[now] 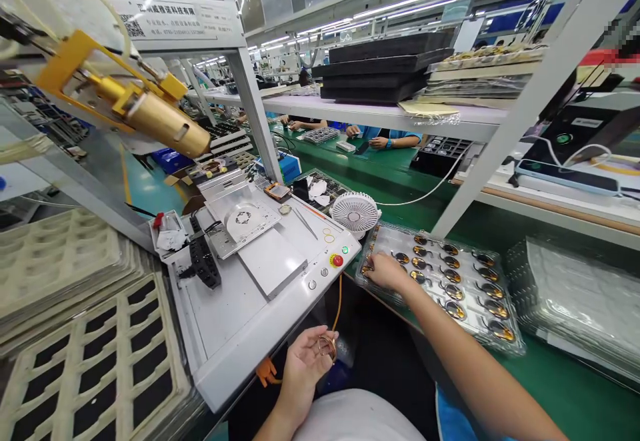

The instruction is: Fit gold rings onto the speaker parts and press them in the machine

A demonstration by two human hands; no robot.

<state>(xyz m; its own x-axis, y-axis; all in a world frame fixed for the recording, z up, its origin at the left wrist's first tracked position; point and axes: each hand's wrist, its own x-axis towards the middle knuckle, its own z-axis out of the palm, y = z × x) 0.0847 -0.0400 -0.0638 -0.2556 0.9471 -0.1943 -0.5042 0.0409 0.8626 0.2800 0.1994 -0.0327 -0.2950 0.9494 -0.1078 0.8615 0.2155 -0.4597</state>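
Apparently right hand point(386, 272) at tray edge point(362, 261)

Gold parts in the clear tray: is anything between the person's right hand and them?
Nothing visible is: the right hand rests over the clear plastic tray, its fingers beside the nearest gold parts. The white desk fan stands off beyond the tray's corner.

Qty: 2 hands point(385, 271), 1 gold loop point(327, 346), 1 fan point(354, 214), 1 tray point(430, 308)
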